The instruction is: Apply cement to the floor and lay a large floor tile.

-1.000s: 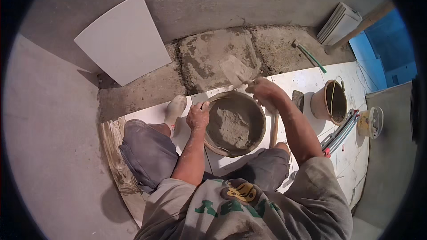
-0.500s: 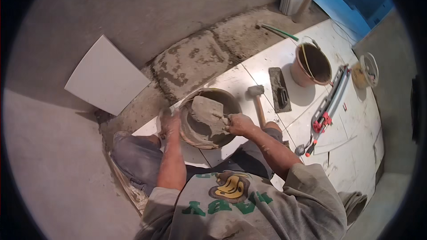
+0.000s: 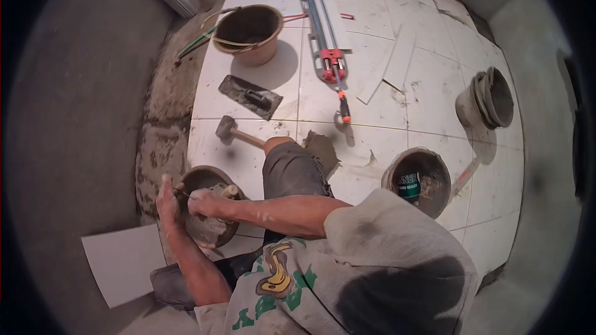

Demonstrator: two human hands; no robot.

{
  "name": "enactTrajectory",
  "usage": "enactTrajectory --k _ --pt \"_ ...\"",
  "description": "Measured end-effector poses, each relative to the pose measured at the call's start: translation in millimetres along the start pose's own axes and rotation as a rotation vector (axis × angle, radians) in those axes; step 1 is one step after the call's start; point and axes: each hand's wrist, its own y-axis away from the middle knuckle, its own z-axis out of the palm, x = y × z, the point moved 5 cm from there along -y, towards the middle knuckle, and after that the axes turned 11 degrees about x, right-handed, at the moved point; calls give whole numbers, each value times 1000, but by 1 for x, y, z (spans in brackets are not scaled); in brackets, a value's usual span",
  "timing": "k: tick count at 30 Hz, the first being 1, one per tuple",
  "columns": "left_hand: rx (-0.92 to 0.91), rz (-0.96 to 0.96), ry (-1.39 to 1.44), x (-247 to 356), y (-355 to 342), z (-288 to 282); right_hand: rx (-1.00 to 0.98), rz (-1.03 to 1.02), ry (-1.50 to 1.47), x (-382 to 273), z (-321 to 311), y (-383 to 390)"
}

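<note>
White floor tiles (image 3: 372,37) carry four buckets; taking the mortar pan (image 3: 208,208) as landmark, one bucket (image 3: 248,32) stands far beyond it and two sit well right. One tile cutter (image 3: 328,49), one float (image 3: 250,97), one mallet (image 3: 233,133) lie beyond. Left hand (image 3: 166,201) clasps the pan's rim; right hand (image 3: 205,201) is closed around a trowel handle (image 3: 230,191) inside it.
</note>
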Motion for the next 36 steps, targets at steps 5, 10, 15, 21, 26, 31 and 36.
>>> enactTrajectory --k 5,10,15,21,26,31,36 --pt "155 404 56 -6 2 -45 439 -364 250 -67 -30 -25" --pt "203 120 238 -21 2 -78 718 -943 173 -171 -116 13" --pt "65 -9 230 -30 -9 -31 1034 -994 59 -216 -262 127" --pt "-154 41 181 -28 -2 28 1275 -399 -537 -176 -391 222" --pt "-162 41 158 -32 -10 37 1408 -120 -451 -94 -503 207" --pt "-99 20 80 -50 -24 13 1765 189 -352 22 -573 264" --pt "-50 -33 -8 -49 -21 29 1783 49 -335 75 -608 332"
